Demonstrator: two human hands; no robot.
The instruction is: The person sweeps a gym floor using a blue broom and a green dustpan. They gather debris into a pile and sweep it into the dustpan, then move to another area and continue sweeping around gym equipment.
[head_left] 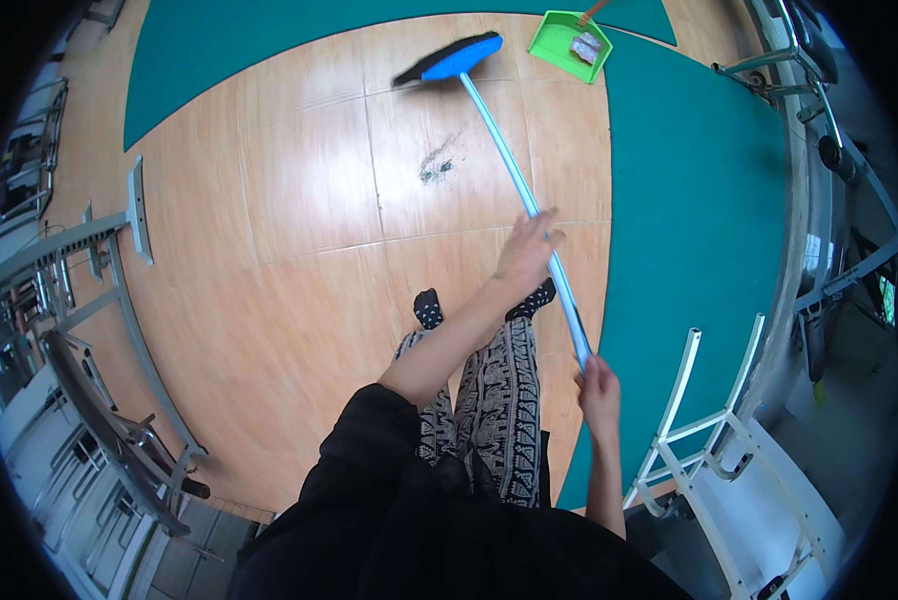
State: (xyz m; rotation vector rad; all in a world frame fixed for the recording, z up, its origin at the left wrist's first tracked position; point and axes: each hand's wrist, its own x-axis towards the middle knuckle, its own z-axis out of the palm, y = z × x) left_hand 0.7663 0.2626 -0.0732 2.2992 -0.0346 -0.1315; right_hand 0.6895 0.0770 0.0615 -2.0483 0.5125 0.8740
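Both my hands are on a broom (503, 148) with a light blue pole and a blue head with black bristles. Midway along the pole is my left hand (527, 251), its fingers somewhat blurred and partly extended around it. My right hand (600, 390) grips the pole's end closest to me. The broom head (460, 60) is at the far side of the floor, left of a green dustpan (565, 45). A crumpled wrapper or scrap (585, 48) lies inside the pan. Between the broom head and my feet, a small pile of dark dust (438, 169) rests on the tiles.
Teal mats (689, 225) border the wood-look tiled floor (306, 180) at the right and far side. Grey metal gym equipment (119, 300) stands at left. A white metal frame (689, 435) is at lower right, and a bench with chrome legs (775, 64) at upper right.
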